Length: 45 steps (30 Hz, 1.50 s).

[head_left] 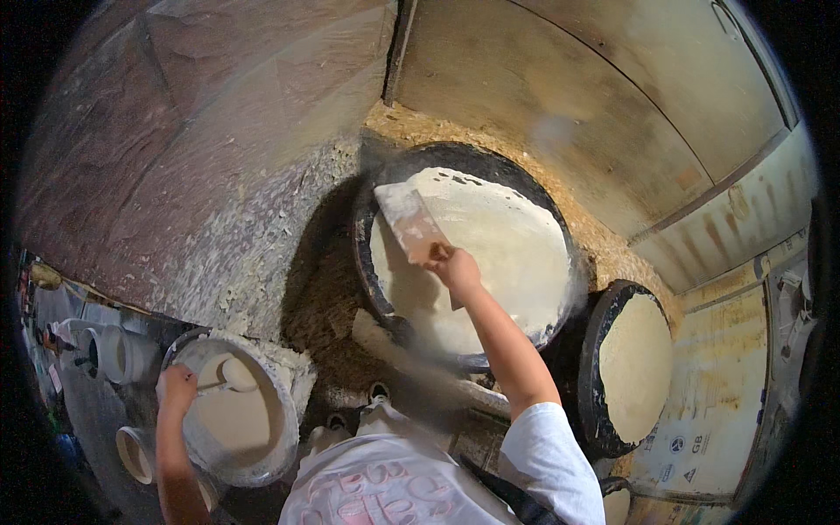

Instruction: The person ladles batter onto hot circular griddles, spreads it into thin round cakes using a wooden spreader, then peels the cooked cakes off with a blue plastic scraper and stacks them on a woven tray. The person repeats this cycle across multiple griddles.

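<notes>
My right hand [457,267] is closed around a flat, wide scraper [407,214] with pale smears on its blade. The scraper lies over the left part of a large round black griddle [364,262], which is covered by a wide, thin sheet of cream-coloured batter [490,254]. At the left, my left hand [178,383] is closed on the handle of a ladle [236,374]. The ladle's round bowl is in a wide bucket [284,437] of pale batter, whose rim is caked with dried batter.
A second round griddle [593,367] with a pale sheet stands at the right, and part of another [617,506] shows below it. White tubs [122,354] stand at the far left. A batter-spattered wall [254,201] and tan panels [560,96] rise behind the large griddle.
</notes>
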Motion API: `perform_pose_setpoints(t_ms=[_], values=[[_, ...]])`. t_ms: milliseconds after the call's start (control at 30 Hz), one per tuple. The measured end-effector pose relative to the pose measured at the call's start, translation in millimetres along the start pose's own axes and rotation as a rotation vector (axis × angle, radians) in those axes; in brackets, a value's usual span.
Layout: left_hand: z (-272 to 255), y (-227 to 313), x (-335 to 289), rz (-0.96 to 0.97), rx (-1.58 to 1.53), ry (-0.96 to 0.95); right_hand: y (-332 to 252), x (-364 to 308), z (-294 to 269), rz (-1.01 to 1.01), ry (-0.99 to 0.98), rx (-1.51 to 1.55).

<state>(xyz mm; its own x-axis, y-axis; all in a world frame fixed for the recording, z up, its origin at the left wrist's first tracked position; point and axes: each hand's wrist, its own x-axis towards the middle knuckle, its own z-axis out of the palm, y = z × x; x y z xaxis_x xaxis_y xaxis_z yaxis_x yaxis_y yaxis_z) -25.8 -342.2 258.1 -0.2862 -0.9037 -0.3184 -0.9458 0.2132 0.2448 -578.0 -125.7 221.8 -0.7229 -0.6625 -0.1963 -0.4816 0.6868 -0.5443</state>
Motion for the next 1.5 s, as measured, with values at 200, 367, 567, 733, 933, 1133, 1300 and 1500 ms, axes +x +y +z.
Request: perform_pose_setpoints(t_ms=[200, 367, 567, 733, 933, 1133, 1300, 1500], values=[[-1.7, 6.7, -1.0, -0.002, 0.121, -0.012, 62.7, 30.1, -4.4, 0.035, 0.150, -0.399], [6.0, -16.8, 1.0, -0.030, 0.044, 0.028, 186.0, 25.0, -87.2, 0.420, 0.365, -0.201], [5.3, -22.9, -5.2, -0.051, -0.208, -0.004, 225.2, 17.1, -111.3, 0.604, 0.281, 0.611], [0.4, -7.3, -0.5, -0.007, -0.030, 0.012, 117.8, 37.5, -68.5, 0.412, 0.136, 0.749], [-1.3, 16.7, 4.0, 0.025, 0.022, 0.117, 18.7, 38.0, 3.8, -0.138, 0.160, -0.123], [-9.4, 23.3, 3.6, -0.062, -0.028, 0.010, 64.3, 72.9, -19.4, 0.126, 0.168, -0.424], [1.5, -6.8, 12.2, 0.005, 0.054, 0.052, 231.8, 69.7, -84.0, 0.249, 0.416, -0.038], [-4.0, -2.8, 2.9, -0.047, -0.055, 0.045, 260.6, 61.4, -108.8, 0.456, 0.353, 0.450]])
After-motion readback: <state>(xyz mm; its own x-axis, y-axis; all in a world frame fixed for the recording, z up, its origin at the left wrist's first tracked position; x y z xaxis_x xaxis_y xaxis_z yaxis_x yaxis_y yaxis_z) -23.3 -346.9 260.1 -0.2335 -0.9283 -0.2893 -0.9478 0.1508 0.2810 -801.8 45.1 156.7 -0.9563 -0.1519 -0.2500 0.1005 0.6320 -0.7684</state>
